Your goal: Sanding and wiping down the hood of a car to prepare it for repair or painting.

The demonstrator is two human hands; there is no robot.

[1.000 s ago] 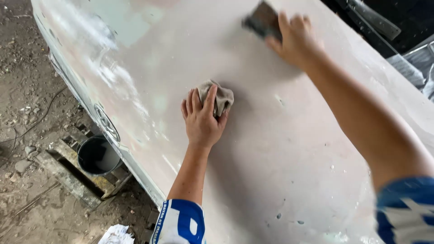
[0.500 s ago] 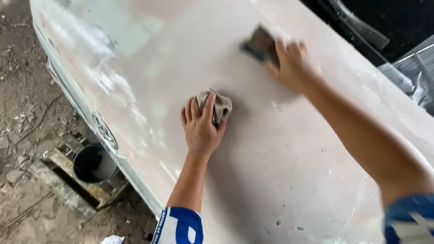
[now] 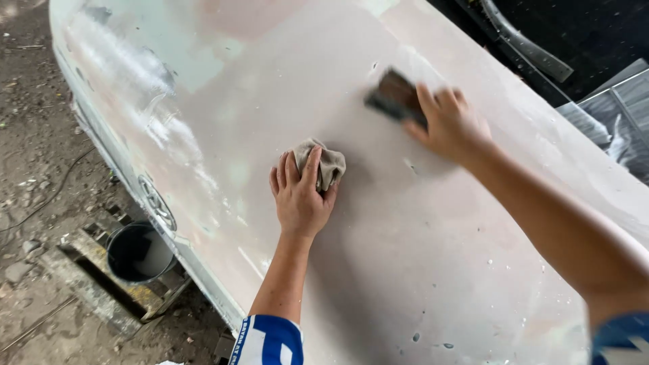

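Bare dirt ground [image 3: 34, 155] strewn with small stones lies well to the left of the hands, under soft daylight. A black bucket [image 3: 138, 251] stands there on a wooden pallet [image 3: 88, 287]. Beyond the right hand, dark metal parts [image 3: 608, 108] sit in shadow.

One head-worn camera, looking steeply down from close above.

It faces along the pale car panel [image 3: 419, 270] from its near edge, both forearms reaching in from the bottom; the panel's left edge drops to dirt ground [image 3: 34, 169] and a black bucket [image 3: 138, 253].
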